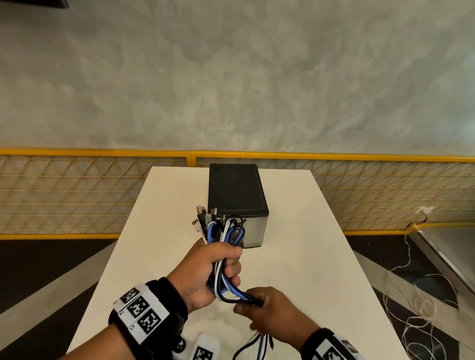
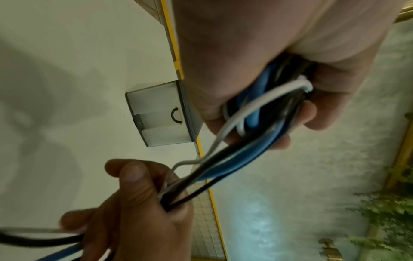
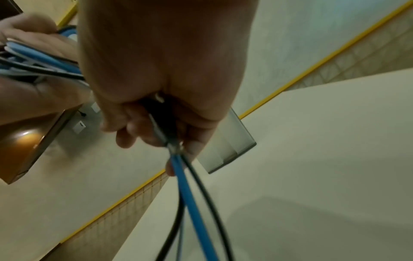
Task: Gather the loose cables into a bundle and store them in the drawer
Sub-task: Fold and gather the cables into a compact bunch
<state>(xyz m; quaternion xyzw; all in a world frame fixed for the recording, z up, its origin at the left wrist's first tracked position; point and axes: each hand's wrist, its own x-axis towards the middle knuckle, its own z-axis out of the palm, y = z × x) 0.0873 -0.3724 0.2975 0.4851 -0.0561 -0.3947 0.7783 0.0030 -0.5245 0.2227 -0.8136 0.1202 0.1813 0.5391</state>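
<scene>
Blue, black and white cables (image 1: 222, 231) are folded into a bundle above the white table (image 1: 323, 257). My left hand (image 1: 217, 270) grips the bundle's middle in a fist; plugs and loops stick out above it. My right hand (image 1: 267, 307) holds the trailing strands (image 1: 259, 351) just below, and they hang toward the table's near edge. The small drawer unit (image 1: 236, 199), black on top with a translucent front (image 2: 161, 114), stands behind the hands, its drawers pushed in. The left wrist view shows the cables (image 2: 245, 141) running between both hands; the right wrist view shows blue and black strands (image 3: 192, 194) leaving my right hand (image 3: 165, 113).
A yellow mesh fence (image 1: 63, 191) runs behind the table in front of a grey wall. Thin white cords (image 1: 417, 316) lie tangled on the dark floor to the right. The table drops off on both sides.
</scene>
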